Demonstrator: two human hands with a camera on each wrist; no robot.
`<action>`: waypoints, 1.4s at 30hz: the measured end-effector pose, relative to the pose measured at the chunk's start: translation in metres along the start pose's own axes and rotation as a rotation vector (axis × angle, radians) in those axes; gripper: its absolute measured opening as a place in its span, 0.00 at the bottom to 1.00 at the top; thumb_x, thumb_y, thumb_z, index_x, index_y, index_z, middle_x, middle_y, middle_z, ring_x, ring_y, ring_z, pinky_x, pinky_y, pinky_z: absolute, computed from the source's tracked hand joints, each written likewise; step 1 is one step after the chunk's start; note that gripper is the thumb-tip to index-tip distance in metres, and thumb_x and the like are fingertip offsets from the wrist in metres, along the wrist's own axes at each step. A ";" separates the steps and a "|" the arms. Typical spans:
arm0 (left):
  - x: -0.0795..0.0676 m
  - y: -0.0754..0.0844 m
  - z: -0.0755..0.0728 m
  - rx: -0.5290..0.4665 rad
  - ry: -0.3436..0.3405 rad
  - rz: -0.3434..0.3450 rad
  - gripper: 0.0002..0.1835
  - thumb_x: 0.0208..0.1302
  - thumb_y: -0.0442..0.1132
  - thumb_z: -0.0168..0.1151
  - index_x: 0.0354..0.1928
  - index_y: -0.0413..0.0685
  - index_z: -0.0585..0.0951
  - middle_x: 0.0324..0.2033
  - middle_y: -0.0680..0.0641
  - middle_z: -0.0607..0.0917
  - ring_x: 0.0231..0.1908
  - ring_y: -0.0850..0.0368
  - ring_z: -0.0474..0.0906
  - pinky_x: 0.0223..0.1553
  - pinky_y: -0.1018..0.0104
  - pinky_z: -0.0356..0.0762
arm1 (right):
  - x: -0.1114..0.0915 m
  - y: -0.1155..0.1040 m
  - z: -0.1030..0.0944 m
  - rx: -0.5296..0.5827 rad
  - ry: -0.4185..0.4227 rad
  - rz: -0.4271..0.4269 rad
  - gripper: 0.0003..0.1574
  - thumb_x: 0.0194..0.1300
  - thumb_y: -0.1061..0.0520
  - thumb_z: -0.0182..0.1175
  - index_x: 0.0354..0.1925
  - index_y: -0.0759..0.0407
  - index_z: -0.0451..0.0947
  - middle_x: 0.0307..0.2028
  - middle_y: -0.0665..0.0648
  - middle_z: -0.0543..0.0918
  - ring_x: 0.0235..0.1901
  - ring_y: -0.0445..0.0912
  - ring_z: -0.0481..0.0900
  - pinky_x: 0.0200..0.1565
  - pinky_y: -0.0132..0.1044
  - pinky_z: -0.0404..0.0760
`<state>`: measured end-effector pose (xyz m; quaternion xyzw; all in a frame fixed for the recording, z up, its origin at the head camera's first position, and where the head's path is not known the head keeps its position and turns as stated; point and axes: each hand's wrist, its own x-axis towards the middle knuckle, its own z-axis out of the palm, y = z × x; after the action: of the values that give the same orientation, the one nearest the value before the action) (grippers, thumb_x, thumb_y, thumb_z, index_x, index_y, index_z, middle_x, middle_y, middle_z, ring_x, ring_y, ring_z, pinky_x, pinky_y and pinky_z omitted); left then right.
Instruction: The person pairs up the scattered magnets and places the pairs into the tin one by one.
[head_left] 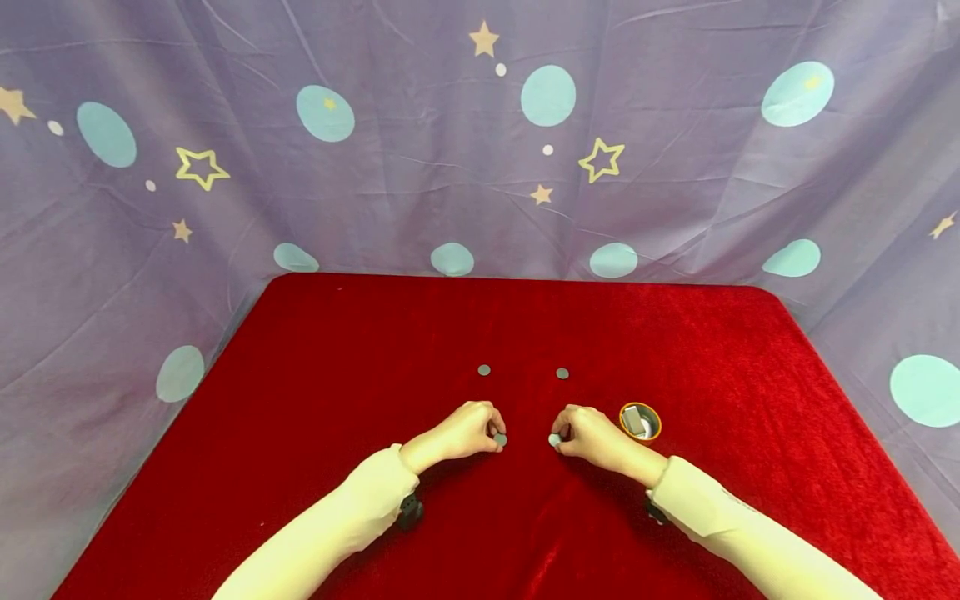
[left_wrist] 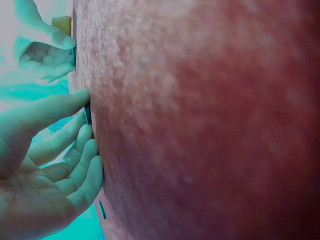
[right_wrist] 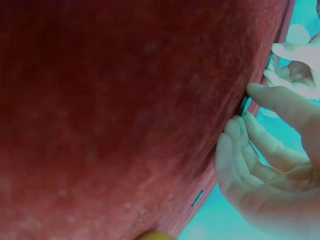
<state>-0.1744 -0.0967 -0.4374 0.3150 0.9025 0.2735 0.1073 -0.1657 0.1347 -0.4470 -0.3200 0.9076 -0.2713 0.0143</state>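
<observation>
Lilac curtain (head_left: 435, 179) with stars and pale dots behind; worktop (head_left: 360, 358) under plush red cloth. Left hand (head_left: 469, 430) narrow, thumb and fingers pinching a grey disc (head_left: 501, 439) by its edges. Right hand (head_left: 597, 437) likewise, pinching a pale disc (head_left: 554, 439). Both discs low at the cloth, a gap between them; contact beneath unclear. Farther back, two loose discs lie flat, one left (head_left: 484, 370), one right (head_left: 562, 373), well apart. Bowl (head_left: 660, 423), orange-rimmed, just beside right hand; whitish block (head_left: 634, 420) inside, tilted.
</observation>
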 end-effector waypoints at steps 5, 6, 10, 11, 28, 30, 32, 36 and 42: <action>0.005 0.003 0.003 0.001 -0.005 -0.002 0.08 0.46 0.32 0.69 0.31 0.39 0.82 0.27 0.49 0.79 0.29 0.57 0.76 0.32 0.72 0.72 | 0.002 -0.001 0.003 0.000 -0.012 0.006 0.06 0.44 0.65 0.66 0.24 0.61 0.78 0.21 0.48 0.74 0.23 0.36 0.70 0.28 0.27 0.71; 0.006 0.003 0.004 0.003 -0.004 0.000 0.08 0.46 0.32 0.69 0.31 0.39 0.83 0.26 0.48 0.79 0.29 0.57 0.76 0.32 0.71 0.72 | 0.002 -0.001 0.003 0.001 -0.015 0.007 0.06 0.45 0.65 0.66 0.24 0.61 0.78 0.22 0.48 0.75 0.23 0.36 0.70 0.28 0.27 0.71; 0.009 0.004 0.006 0.011 0.002 0.015 0.08 0.45 0.32 0.70 0.30 0.39 0.83 0.26 0.48 0.80 0.28 0.57 0.76 0.32 0.71 0.72 | 0.004 -0.002 0.003 0.008 -0.026 0.005 0.05 0.46 0.65 0.66 0.25 0.61 0.79 0.22 0.49 0.75 0.24 0.36 0.71 0.28 0.27 0.71; 0.010 0.005 0.006 0.015 0.003 0.018 0.08 0.45 0.32 0.70 0.29 0.39 0.83 0.25 0.49 0.80 0.28 0.57 0.76 0.32 0.72 0.72 | 0.004 -0.003 0.003 0.009 -0.028 0.006 0.05 0.46 0.65 0.66 0.25 0.61 0.79 0.23 0.49 0.75 0.24 0.36 0.71 0.28 0.27 0.71; 0.019 0.012 0.013 0.027 -0.012 0.034 0.07 0.44 0.33 0.70 0.29 0.40 0.83 0.25 0.49 0.81 0.28 0.58 0.76 0.32 0.73 0.71 | 0.009 -0.010 0.007 -0.007 -0.047 0.005 0.04 0.47 0.65 0.66 0.26 0.61 0.79 0.23 0.49 0.75 0.24 0.38 0.72 0.28 0.27 0.71; 0.019 0.013 0.014 0.019 -0.011 0.039 0.07 0.45 0.33 0.69 0.29 0.39 0.83 0.25 0.48 0.81 0.28 0.58 0.76 0.32 0.73 0.71 | 0.009 -0.011 0.007 -0.010 -0.047 0.001 0.05 0.47 0.64 0.66 0.26 0.60 0.79 0.23 0.49 0.75 0.24 0.37 0.71 0.28 0.27 0.71; 0.020 0.014 0.015 0.016 -0.012 0.039 0.07 0.45 0.33 0.69 0.29 0.39 0.83 0.25 0.48 0.81 0.28 0.58 0.76 0.31 0.74 0.71 | 0.010 -0.011 0.007 -0.011 -0.048 -0.008 0.05 0.47 0.64 0.66 0.26 0.60 0.79 0.23 0.48 0.75 0.23 0.37 0.71 0.28 0.27 0.70; 0.022 0.015 0.016 0.026 -0.014 0.040 0.07 0.45 0.33 0.70 0.28 0.40 0.83 0.25 0.48 0.81 0.28 0.59 0.76 0.31 0.74 0.71 | 0.010 -0.011 0.008 -0.012 -0.050 -0.023 0.05 0.46 0.65 0.66 0.26 0.60 0.79 0.22 0.48 0.75 0.23 0.36 0.70 0.28 0.27 0.70; 0.025 0.018 0.017 0.049 -0.015 0.048 0.07 0.44 0.34 0.70 0.28 0.41 0.83 0.24 0.49 0.80 0.27 0.60 0.75 0.31 0.74 0.71 | 0.011 -0.012 0.008 -0.005 -0.062 -0.013 0.05 0.46 0.64 0.66 0.26 0.61 0.80 0.23 0.48 0.75 0.24 0.36 0.69 0.28 0.27 0.70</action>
<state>-0.1780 -0.0623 -0.4421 0.3412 0.9002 0.2516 0.0998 -0.1657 0.1168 -0.4459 -0.3344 0.9053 -0.2588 0.0399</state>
